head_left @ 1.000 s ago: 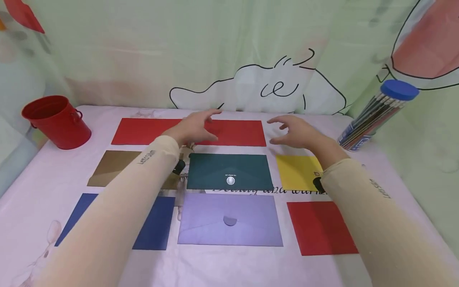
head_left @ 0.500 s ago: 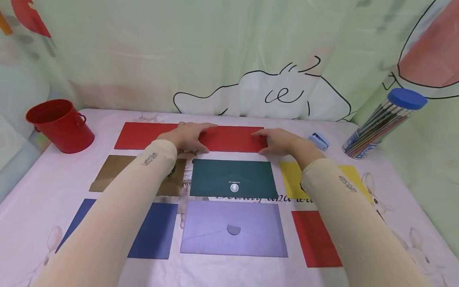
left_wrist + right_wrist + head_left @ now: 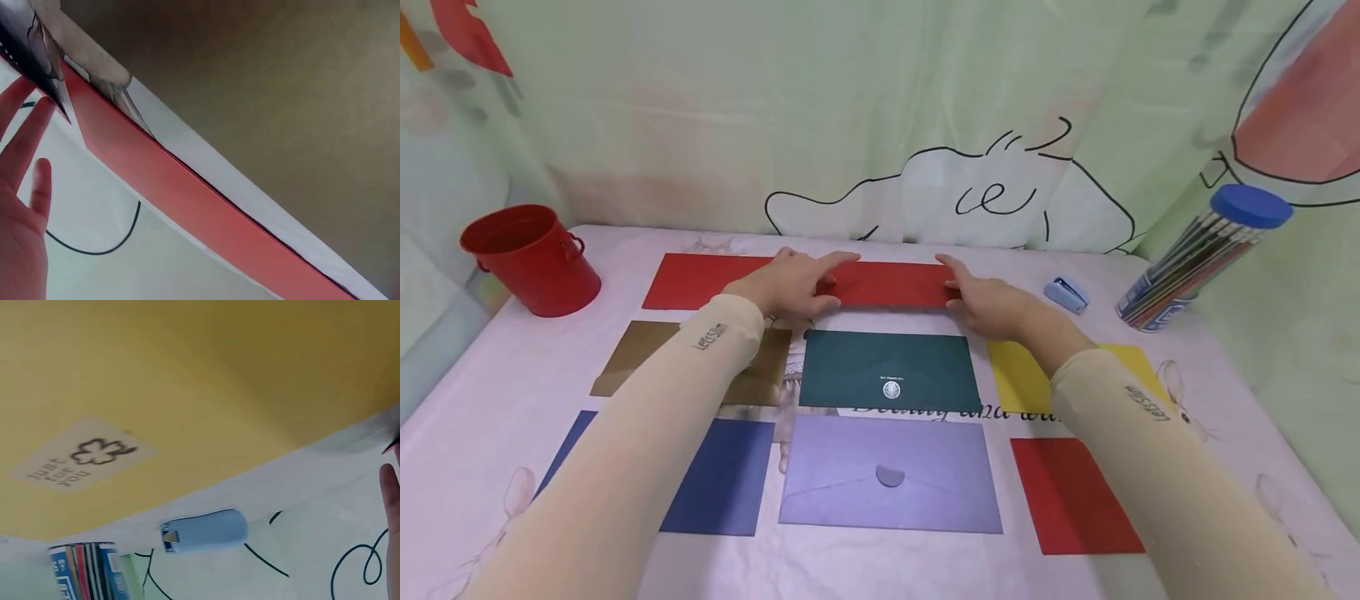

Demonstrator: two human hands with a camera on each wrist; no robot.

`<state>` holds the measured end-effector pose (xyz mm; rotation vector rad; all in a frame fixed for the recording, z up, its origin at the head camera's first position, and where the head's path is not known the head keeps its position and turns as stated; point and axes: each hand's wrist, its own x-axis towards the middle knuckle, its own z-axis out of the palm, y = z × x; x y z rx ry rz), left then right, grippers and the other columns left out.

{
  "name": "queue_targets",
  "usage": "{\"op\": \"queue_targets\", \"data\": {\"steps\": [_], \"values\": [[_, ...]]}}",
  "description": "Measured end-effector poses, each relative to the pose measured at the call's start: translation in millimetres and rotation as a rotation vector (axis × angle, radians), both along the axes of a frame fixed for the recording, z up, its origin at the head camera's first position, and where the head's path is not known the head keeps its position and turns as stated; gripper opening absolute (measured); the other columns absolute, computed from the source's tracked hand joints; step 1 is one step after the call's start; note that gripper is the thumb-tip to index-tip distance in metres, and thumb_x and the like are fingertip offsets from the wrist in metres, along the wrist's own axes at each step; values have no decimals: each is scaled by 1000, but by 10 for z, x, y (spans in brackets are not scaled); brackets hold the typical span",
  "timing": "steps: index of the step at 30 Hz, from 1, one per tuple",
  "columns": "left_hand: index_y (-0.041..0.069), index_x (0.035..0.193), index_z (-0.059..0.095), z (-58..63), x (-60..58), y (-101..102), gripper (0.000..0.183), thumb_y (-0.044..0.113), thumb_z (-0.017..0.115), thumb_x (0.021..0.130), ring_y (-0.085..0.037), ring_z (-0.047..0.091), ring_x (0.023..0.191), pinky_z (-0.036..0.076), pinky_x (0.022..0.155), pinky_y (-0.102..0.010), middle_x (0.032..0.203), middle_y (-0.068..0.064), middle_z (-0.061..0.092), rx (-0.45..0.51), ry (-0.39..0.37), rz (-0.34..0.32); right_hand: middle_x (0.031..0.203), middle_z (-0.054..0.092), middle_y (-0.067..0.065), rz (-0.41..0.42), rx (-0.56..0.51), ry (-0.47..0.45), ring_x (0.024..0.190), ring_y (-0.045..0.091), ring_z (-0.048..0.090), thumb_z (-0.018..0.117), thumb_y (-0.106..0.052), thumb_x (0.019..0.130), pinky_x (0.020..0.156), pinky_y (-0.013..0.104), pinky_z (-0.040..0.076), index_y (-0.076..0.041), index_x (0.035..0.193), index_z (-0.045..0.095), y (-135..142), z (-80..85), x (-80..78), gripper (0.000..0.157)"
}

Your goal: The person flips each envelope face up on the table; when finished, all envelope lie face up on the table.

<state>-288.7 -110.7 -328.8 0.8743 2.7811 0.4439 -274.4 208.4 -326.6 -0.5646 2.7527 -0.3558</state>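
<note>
In the head view, the back row has a long band of red, apparently two red envelopes end to end; the left wrist view shows a white gap between them. My left hand point(image 3: 788, 283) covers that join and holds the left end of the right-hand red envelope point(image 3: 891, 285). At its right end my right hand point(image 3: 992, 304) grips it, index finger stretched along the far corner and thumb near the front edge. This envelope looks slightly tilted. The left-hand red envelope point(image 3: 703, 279) lies flat. In the right wrist view only the edge of my right hand point(image 3: 392, 506) shows.
Nearer lie a brown envelope point(image 3: 640, 358), a green envelope point(image 3: 887, 358), a yellow envelope point(image 3: 1015, 375), a blue envelope point(image 3: 722, 483), a purple envelope point(image 3: 850, 500) and another red envelope point(image 3: 1060, 500). A red bucket point(image 3: 535, 267), light-blue stapler point(image 3: 1066, 294) and pencil tub point(image 3: 1195, 258) stand around them.
Both hands have come down to the back red envelope, the right one moving inward and leftward. Its near edge has shifted up slightly in the last half second. The stapler has come into sight.
</note>
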Motion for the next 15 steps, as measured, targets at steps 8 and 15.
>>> {"op": "queue_targets", "data": {"steps": [8, 15], "values": [[36, 159, 26, 57, -5, -54, 58, 32, 45, 104, -18, 62, 75, 48, 84, -36, 92, -2, 70, 190, 125, 50, 120, 63, 20, 44, -175, 249, 99, 33, 62, 43, -17, 109, 93, 51, 48, -20, 152, 16, 62, 98, 18, 51], [32, 157, 33, 105, 0, -14, 52, 26, 42, 106, -19, 38, 46, 45, 61, -33, 59, -6, 46, 216, 256, 82, 109, 65, 16, 12, -228, 388, 80, 29, 58, 44, -21, 107, 73, 43, 49, -22, 149, 31, 7, 161, 43, 45]]}}
